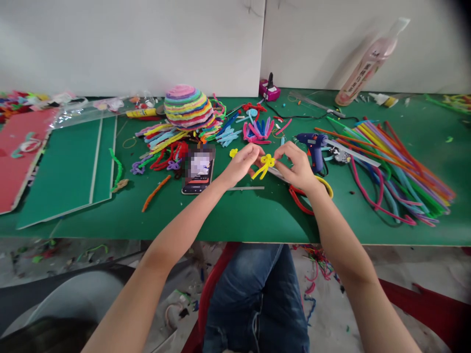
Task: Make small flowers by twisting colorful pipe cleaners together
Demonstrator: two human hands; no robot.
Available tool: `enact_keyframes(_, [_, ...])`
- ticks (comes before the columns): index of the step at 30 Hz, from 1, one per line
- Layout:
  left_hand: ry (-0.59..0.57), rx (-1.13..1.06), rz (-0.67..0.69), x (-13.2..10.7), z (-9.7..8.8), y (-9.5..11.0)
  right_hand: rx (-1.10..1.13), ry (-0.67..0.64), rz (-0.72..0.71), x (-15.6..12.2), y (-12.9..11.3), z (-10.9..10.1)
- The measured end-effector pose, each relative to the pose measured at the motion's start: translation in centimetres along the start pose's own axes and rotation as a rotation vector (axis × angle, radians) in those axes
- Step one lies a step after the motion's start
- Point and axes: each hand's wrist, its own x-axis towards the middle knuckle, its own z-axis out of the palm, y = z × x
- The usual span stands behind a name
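Note:
Between my two hands is a yellow pipe-cleaner flower (pixel 268 161) with looped petals and two loose ends hanging toward the lower left. My left hand (pixel 243 164) pinches it from the left side. The fingers of my right hand (pixel 295 165) are closed on its right edge. Just beyond my left hand a smaller yellow piece (pixel 233 153) lies on the green table. Scissors with red and yellow handles (pixel 300 200) rest under my right hand, their blades partly hidden by it. A thin grey stick (pixel 246 188) lies below my left hand.
A blue glue gun (pixel 312 147) stands right of my hands, near a heap of coloured pipe cleaners (pixel 405 171). A phone (pixel 198 169) lies to the left. Behind it sits a striped woolly dome (pixel 189 109). A pink bottle (pixel 368 68) leans against the wall.

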Motion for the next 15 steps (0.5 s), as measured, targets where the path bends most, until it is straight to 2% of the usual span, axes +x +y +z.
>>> enact_keyframes(3, [-0.052, 0.061, -0.084, 0.14, -0.27, 0.12, -0.050, 0.008, -0.004, -0.05, 0.09, -0.16])
enact_keyframes(10, [-0.055, 0.213, -0.050, 0.30, -0.76, -0.07, -0.240, -0.137, -0.083, -0.12, 0.22, -0.03])
enact_keyframes(15, [-0.131, 0.076, -0.213, 0.16, -0.60, 0.16, -0.365, -0.184, -0.154, -0.14, 0.54, 0.15])
